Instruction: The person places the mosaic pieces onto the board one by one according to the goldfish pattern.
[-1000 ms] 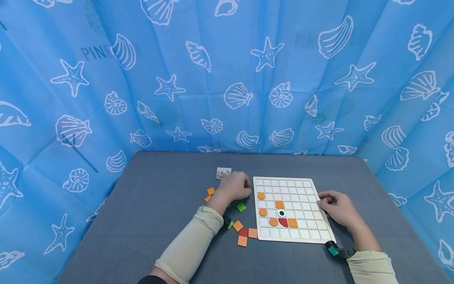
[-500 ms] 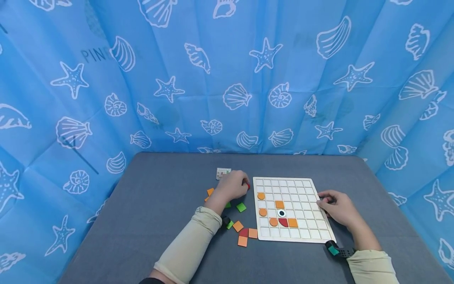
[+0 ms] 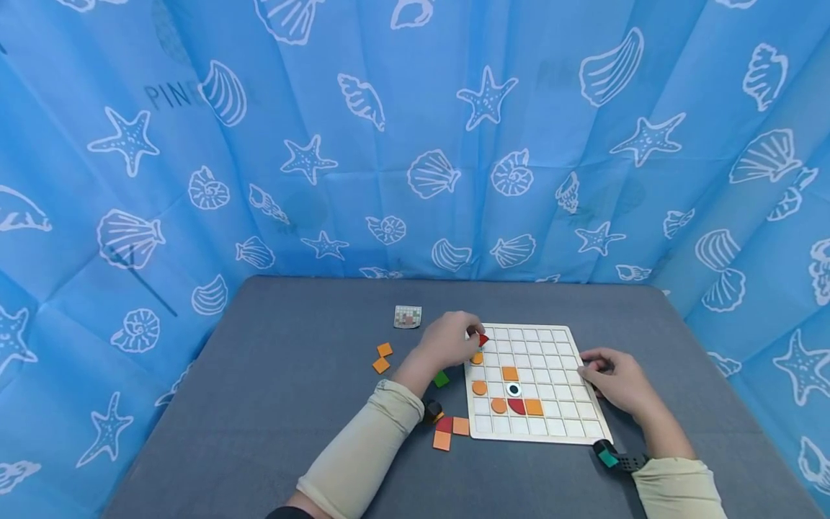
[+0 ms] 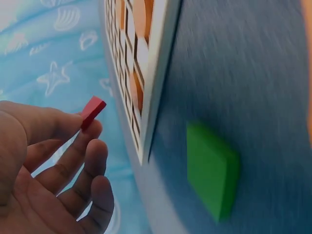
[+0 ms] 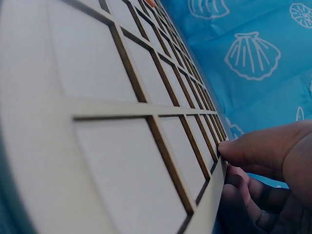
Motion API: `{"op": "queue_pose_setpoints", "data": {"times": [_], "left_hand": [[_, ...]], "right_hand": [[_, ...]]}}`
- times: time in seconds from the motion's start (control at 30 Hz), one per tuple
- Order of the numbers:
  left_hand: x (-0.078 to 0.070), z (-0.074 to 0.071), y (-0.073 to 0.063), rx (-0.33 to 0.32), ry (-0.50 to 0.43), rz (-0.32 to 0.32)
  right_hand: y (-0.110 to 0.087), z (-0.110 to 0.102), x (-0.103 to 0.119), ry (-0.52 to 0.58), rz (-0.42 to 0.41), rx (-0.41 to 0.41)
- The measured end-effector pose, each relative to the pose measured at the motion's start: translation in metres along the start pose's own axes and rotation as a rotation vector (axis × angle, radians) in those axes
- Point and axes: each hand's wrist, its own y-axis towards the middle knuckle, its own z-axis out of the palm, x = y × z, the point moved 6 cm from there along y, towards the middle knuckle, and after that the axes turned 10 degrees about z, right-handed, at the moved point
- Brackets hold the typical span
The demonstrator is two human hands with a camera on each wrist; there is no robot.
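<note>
My left hand (image 3: 452, 339) pinches a small red tile (image 4: 92, 112) between thumb and fingertips, over the upper left corner of the white grid board (image 3: 551, 375). My right hand (image 3: 619, 378) grips the board's right edge; in the right wrist view its thumb (image 5: 248, 148) lies on the rim with the other fingers curled beside or below it. On the board sit orange round pieces (image 3: 479, 388), orange squares (image 3: 510, 373), a red rounded-edge piece (image 3: 516, 406) and a white round piece with a black dot (image 3: 514, 389). A green tile (image 4: 212, 170) lies below my left hand.
A small printed grid card (image 3: 407, 317) lies behind the left forearm. Two orange squares (image 3: 385, 349) are left of it on the grey table (image 3: 305, 346). A red tile (image 3: 444, 424) and orange squares (image 3: 442, 440) lie by the board's lower left corner. A blue curtain (image 3: 389, 187) hangs behind.
My left hand has moved right with the red tile, from beside the board to over its upper left corner. The printed card and two orange squares are now uncovered. My right hand stays put.
</note>
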Motion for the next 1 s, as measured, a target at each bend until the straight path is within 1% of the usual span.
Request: {"op": "queue_pose_setpoints", "data": {"times": [0.17,0.27,0.37,0.5,0.6,0.73,0.83,1.0], "left_hand": [[-0.012,0.014,0.007,-0.006,0.008,0.019],[-0.017,0.023,0.011,-0.001,0.016,0.018],[-0.019,0.030,0.013,0.005,0.031,0.008],[-0.018,0.038,0.015,0.021,0.076,-0.008],[-0.018,0.039,0.014,0.031,0.091,-0.010],[-0.019,0.038,0.012,0.044,0.080,-0.011],[-0.020,0.039,0.011,0.071,0.098,-0.013],[-0.021,0.042,0.011,0.106,0.110,0.008]], "right_hand": [[0.001,0.000,0.000,0.000,0.000,-0.001],[0.002,0.000,-0.001,0.002,-0.002,-0.005],[0.002,0.000,-0.001,0.005,-0.002,-0.007],[0.002,0.000,-0.002,0.007,-0.001,-0.003],[0.002,0.000,-0.001,0.009,-0.002,-0.001],[0.002,0.000,-0.001,0.011,-0.007,-0.003],[0.002,0.000,-0.002,0.010,-0.009,-0.005],[0.002,0.000,-0.002,0.011,-0.005,-0.003]]}}
